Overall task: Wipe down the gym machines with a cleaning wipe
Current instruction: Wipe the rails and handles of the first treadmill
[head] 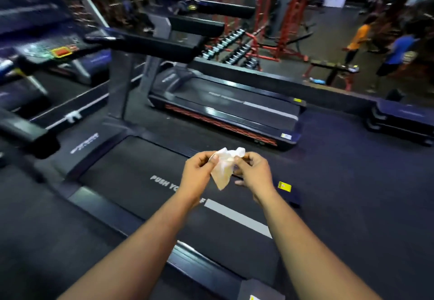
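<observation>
A crumpled white cleaning wipe (225, 166) hangs between both my hands, above the black belt of the treadmill (141, 170) in front of me. My left hand (199, 173) pinches its left side with thumb and fingers. On the right side, my right hand (254, 170) pinches the wipe near its top. The treadmill's console (54, 48) and its black handrail (150, 43) stand at the upper left, apart from my hands.
A second treadmill (230, 109) stands beyond the first. Behind it are a dumbbell rack (234, 48) and red weight frames (286, 13). Two people (397, 51) stand at the far right. Dark floor mats lie to my right.
</observation>
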A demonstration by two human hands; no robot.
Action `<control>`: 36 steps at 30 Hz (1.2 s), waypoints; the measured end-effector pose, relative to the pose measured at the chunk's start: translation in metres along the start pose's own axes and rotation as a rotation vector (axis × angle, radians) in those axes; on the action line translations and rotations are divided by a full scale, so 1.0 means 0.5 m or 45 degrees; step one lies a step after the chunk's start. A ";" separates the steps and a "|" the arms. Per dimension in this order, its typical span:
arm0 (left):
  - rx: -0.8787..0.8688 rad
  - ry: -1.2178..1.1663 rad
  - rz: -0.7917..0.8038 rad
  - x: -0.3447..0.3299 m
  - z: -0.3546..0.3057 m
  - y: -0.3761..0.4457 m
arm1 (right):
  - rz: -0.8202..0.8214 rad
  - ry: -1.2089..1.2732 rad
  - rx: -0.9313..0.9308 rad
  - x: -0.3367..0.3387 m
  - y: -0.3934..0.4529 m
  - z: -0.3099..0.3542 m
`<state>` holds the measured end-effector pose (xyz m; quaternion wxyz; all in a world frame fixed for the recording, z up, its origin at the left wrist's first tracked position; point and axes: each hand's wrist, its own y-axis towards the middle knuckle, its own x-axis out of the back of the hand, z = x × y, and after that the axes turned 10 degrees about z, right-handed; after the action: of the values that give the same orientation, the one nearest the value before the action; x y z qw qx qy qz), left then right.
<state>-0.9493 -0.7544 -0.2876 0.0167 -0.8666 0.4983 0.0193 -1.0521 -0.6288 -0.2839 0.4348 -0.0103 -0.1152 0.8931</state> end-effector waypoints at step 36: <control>0.069 -0.364 -1.121 0.521 -0.162 0.535 | 0.936 0.073 -0.064 -0.500 0.734 0.330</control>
<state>-1.0480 -1.1176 -0.2225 0.1144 -0.9836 0.0760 0.1168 -1.2006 -1.0744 -0.2227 0.0878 -0.0868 -0.1135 0.9858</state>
